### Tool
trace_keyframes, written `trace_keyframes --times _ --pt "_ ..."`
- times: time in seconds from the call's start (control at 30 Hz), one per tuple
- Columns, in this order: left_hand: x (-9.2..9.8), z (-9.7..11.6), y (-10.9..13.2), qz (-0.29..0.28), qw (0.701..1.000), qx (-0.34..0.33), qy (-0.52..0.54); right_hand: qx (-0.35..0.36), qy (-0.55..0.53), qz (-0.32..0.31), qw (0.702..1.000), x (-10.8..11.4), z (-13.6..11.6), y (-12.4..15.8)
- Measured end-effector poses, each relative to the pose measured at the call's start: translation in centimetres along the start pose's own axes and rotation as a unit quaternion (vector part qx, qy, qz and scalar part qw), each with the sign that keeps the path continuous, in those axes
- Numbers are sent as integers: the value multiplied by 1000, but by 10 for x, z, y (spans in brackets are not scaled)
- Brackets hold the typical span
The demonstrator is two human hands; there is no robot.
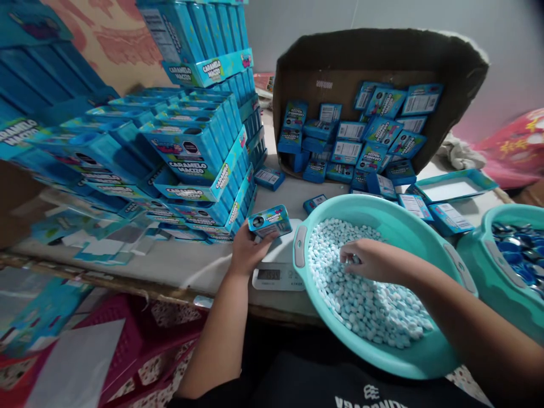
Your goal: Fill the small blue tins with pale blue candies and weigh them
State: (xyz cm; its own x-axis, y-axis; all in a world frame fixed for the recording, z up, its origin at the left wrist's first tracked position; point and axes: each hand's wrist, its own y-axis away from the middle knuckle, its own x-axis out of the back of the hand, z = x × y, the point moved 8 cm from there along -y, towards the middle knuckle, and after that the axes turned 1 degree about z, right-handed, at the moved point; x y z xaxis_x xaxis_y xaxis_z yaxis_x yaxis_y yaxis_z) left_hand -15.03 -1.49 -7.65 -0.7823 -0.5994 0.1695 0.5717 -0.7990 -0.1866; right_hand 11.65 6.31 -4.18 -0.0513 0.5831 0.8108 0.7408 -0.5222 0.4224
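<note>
My left hand (247,249) grips a small blue candy box (269,222) by its lower side, tilted above a white digital scale (278,277). The scale's dark display lies just right of my left wrist. To the right stands a turquoise tub (408,226) with light grey handles, partly filled with small pale blue and white candies (340,300). My right hand (372,259) reaches into that tub from the right, fingers curled around a few candies just over the heap. Exactly how many it holds is hidden by the fingers.
Blue candy boxes in display trays (199,164) are stacked high on the left. Behind the tub, a cardboard carton (323,79) lies on its side with several boxes. A second turquoise tub (488,238) holds blue wrapped pieces. Below the table edge sits a magenta crate (131,334).
</note>
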Motion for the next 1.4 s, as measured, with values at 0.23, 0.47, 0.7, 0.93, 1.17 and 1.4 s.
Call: trace_keyframes --times 0.23,0.47,0.7,0.93,1.17,1.4 --pt "14 7 -1 76 995 -41 -43 10 -5 7 1000 1 -3 1" --pt "22 19 3 172 954 -123 -212 3 6 1 1000 0 1 2" --pt "18 21 1 168 951 -135 -224 -15 15 -25 999 -1 3 2" --pt "19 10 -4 139 968 -52 -204 -22 4 -46 999 -2 2 3" --pt "14 4 -6 96 983 -31 -154 -34 9 -56 998 -1 1 4" --pt "13 5 -7 88 984 -42 -149 -34 12 -46 998 -1 2 3"
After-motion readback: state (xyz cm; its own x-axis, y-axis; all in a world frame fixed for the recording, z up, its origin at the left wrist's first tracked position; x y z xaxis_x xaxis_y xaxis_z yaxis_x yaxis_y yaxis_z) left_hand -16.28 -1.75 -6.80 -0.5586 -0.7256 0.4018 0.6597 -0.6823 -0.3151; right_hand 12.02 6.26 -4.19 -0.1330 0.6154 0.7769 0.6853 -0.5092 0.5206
